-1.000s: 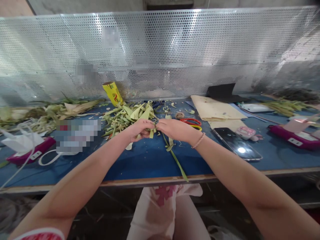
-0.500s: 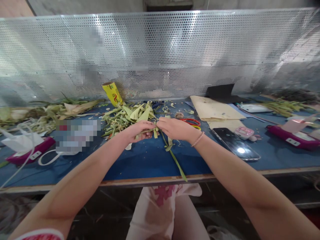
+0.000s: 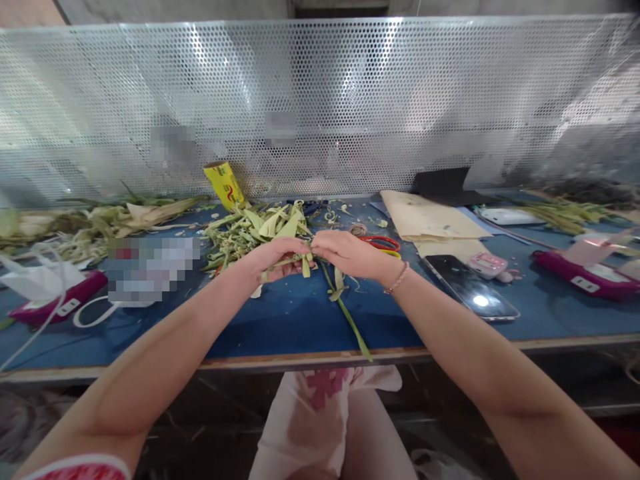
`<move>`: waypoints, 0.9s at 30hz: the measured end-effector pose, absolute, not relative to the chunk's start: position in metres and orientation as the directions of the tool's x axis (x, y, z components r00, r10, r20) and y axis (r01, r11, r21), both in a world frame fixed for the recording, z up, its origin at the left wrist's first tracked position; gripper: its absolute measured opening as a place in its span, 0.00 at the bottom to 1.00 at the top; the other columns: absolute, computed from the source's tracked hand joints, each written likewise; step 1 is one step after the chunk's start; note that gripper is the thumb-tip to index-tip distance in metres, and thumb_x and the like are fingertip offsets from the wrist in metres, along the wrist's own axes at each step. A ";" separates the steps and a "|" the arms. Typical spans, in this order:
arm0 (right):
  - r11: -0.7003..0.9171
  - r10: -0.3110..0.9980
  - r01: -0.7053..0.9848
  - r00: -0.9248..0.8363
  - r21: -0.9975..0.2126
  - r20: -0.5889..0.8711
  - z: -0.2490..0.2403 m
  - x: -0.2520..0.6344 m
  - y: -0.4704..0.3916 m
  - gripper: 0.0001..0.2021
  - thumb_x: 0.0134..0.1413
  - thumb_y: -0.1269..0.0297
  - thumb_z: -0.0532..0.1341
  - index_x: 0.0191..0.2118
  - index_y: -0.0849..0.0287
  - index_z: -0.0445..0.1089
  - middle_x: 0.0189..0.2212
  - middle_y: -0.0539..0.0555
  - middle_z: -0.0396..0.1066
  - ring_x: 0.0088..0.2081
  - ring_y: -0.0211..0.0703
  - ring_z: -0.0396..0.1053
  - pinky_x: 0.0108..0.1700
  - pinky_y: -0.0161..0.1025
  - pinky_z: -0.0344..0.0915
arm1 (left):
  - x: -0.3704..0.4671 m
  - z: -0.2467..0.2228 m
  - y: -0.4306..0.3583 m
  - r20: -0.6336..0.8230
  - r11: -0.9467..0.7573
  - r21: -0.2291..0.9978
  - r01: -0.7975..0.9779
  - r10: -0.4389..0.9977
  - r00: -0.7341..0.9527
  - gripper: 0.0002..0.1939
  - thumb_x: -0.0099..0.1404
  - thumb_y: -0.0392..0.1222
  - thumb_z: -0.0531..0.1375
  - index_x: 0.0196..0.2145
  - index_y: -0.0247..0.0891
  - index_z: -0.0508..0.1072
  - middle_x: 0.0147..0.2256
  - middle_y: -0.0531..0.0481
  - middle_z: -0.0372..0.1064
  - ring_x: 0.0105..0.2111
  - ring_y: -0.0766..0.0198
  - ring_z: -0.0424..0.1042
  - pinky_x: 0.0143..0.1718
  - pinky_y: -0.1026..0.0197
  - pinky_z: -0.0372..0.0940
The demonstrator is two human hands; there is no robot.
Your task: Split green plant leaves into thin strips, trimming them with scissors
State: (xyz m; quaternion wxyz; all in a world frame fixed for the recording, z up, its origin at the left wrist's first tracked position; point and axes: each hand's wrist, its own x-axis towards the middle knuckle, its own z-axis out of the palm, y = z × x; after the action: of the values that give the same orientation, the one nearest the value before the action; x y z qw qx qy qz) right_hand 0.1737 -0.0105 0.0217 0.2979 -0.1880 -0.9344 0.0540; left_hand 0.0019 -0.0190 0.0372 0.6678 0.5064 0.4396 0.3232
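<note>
Two bare hands meet mid-table, fingertips almost touching, over a green leaf strip; L hand has thumb & fingers closed on it, w/ part lying across the fingers & a short end hanging down; R hand has fingertips pressed together, pinching it at the upper end, tho exact grip's too small to tell; prob. L steadies while R does the fine work, hence both so close; the strip is held above the blue tabletop, near the front edge, prob. for easy reach & view.

Heap of leaf pieces sits just behind L hand, prob. for quick access; long leaf blade runs from near R hand to table edge, its far end hidden; red handle & yellow handle, prob. scissors, lie just behind R hand, handy; smartphone lies flat to the right, w/ pink case beside it; yellow tube leans at back, behind the heap.
</note>
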 end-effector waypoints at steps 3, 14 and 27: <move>0.879 0.468 0.310 -0.711 -0.363 0.525 0.022 0.170 -0.013 0.11 0.59 0.67 0.45 0.26 0.58 0.55 0.23 0.49 0.56 0.28 0.35 0.55 0.33 0.35 0.54 | 0.001 0.037 -0.017 -0.263 0.271 0.962 0.028 0.899 0.350 0.04 0.47 0.29 0.57 0.18 0.33 0.67 0.17 0.51 0.65 0.18 0.72 0.65 0.22 0.69 0.60; 0.164 0.828 -0.020 -0.541 -0.986 0.148 0.010 0.150 -0.011 0.10 0.50 0.66 0.52 0.21 0.59 0.54 0.14 0.42 0.50 0.15 0.28 0.50 0.21 0.30 0.54 | -0.008 0.038 -0.017 0.408 -0.584 0.597 0.550 0.811 0.419 0.02 0.46 0.35 0.57 0.21 0.36 0.69 0.21 0.53 0.64 0.24 0.69 0.60 0.28 0.66 0.56; -0.124 0.827 -0.141 -0.561 -0.982 -0.024 0.015 0.153 -0.014 0.08 0.45 0.64 0.56 0.22 0.61 0.58 0.15 0.42 0.52 0.15 0.26 0.50 0.21 0.29 0.51 | -0.018 0.038 -0.010 0.451 -0.804 -0.009 0.595 0.527 0.720 0.07 0.55 0.40 0.53 0.27 0.39 0.71 0.28 0.46 0.68 0.32 0.61 0.62 0.41 0.56 0.56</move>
State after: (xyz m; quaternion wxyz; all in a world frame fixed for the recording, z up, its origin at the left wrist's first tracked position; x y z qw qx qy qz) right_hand 0.1532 -0.0142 0.0152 0.3539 -0.3069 -0.5590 0.6841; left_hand -0.0182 -0.0104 0.0380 -0.0768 0.9243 0.3035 0.2185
